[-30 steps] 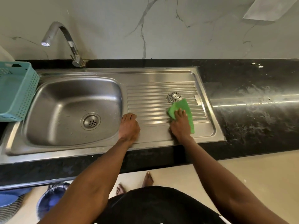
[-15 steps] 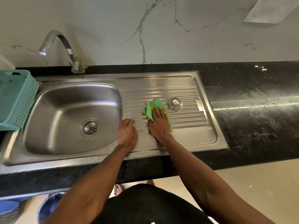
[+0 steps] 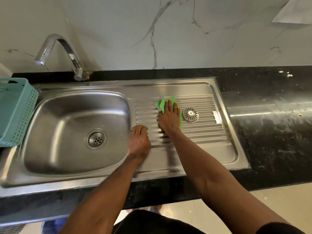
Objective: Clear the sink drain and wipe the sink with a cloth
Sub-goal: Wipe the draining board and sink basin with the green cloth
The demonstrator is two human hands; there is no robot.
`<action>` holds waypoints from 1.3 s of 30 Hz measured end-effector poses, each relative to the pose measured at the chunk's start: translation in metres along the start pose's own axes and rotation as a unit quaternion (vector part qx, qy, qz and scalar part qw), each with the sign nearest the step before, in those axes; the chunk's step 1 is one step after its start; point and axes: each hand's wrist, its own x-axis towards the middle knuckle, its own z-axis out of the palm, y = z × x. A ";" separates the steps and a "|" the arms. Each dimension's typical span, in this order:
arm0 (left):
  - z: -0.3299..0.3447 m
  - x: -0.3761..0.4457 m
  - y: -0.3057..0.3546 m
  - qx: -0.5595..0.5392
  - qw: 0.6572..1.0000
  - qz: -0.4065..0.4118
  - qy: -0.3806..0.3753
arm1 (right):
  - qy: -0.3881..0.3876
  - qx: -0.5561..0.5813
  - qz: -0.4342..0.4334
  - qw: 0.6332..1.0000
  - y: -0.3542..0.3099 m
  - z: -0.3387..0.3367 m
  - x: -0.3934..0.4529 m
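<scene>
A steel sink with a drain in its bowl has a ribbed drainboard on the right. My right hand presses flat, fingers straight, on a green cloth on the upper ribs of the drainboard. Just right of the cloth lies a round metal drain strainer. My left hand rests on the strip between bowl and drainboard, fingers bent at the bowl's edge, holding nothing.
A curved chrome tap stands behind the bowl. A teal plastic basket sits at the sink's left edge. Black countertop with white smears extends right. A marble wall rises behind. Floor and bare feet show below.
My right hand slid the green cloth left and then up the drainboard, away from the front edge. The strainer stayed put. My left hand kept its place.
</scene>
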 end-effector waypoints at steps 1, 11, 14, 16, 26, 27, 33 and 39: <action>0.000 0.001 0.000 0.002 1.000 0.001 0.000 | 0.001 0.004 0.006 1.000 -0.001 -0.001 0.007; 0.000 0.006 0.003 0.029 0.999 0.016 0.005 | 0.001 -0.008 0.018 1.000 0.000 -0.011 0.035; -0.001 0.005 0.004 0.031 0.999 0.013 -0.003 | 0.004 -0.004 0.007 1.000 0.002 -0.006 0.015; -0.002 0.005 0.003 0.029 0.999 0.010 -0.014 | 0.014 -0.009 -0.007 1.000 0.006 -0.003 -0.003; -0.006 -0.006 -0.009 -0.111 0.976 -0.154 0.107 | 0.029 0.025 0.026 0.999 -0.007 -0.002 -0.049; -0.008 -0.008 -0.011 -0.155 0.959 -0.198 0.132 | 0.021 0.026 -0.009 0.999 -0.017 0.001 -0.050; -0.023 -0.013 -0.012 -0.299 0.876 -0.310 0.215 | -0.046 0.023 -0.255 0.966 -0.049 0.019 -0.084; -0.014 -0.015 -0.013 -0.234 0.933 -0.247 0.120 | 0.000 0.010 -0.287 0.958 0.037 0.003 -0.100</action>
